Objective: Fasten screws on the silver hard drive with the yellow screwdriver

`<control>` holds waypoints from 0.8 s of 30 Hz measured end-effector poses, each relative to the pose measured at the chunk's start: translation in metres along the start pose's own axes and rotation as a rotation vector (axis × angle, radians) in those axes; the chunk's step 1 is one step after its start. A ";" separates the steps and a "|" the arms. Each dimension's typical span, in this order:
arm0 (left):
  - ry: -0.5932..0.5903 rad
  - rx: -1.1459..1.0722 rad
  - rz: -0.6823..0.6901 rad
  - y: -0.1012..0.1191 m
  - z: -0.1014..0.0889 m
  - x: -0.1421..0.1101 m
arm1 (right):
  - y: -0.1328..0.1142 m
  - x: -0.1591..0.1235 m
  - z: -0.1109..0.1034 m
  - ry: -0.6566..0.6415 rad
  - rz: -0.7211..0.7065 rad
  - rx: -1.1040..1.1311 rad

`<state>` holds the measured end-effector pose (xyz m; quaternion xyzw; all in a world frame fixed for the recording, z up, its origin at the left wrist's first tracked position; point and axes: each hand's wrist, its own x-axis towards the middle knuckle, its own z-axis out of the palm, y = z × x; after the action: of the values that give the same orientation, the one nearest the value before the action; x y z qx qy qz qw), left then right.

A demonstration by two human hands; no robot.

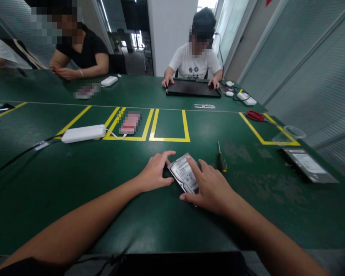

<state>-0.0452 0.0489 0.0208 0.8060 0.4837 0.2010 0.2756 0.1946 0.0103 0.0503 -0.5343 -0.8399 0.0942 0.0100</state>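
A silver hard drive (181, 172) with a printed label lies slantwise between my two hands on the green table. My left hand (156, 172) is curled round its left corner, thumb at the lower edge and fingers at the upper one. Over the right end of the drive is my right hand (211, 184), its index finger resting on the label and its thumb by the near edge. That hand covers part of the drive. Just beyond my right hand lies a screwdriver (222, 163) with a dark and yellow handle, its shaft pointing away from me.
Farther right lies another drive-like metal unit (309, 165), with red-handled scissors (255, 115) and a clear plastic container (294, 132) beyond. A white power bank (84, 133) is cabled to a pink phone (130, 123). Across the table, a person handles a flat black panel (192, 88).
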 end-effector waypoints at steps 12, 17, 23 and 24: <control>0.033 -0.164 0.090 -0.018 0.009 -0.004 | 0.000 0.007 0.000 -0.100 -0.016 0.012; 0.156 -0.242 0.060 -0.020 0.013 0.000 | 0.004 0.004 -0.003 -0.083 -0.037 0.026; 0.167 -0.227 0.061 -0.022 0.015 -0.001 | 0.031 -0.015 -0.030 -0.025 -0.026 0.090; 0.164 -0.207 0.066 -0.022 0.015 -0.002 | 0.041 -0.020 -0.034 -0.004 -0.020 0.108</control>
<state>-0.0515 0.0518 -0.0052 0.7698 0.4544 0.3240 0.3098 0.2438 0.0137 0.0789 -0.5245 -0.8389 0.1403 0.0381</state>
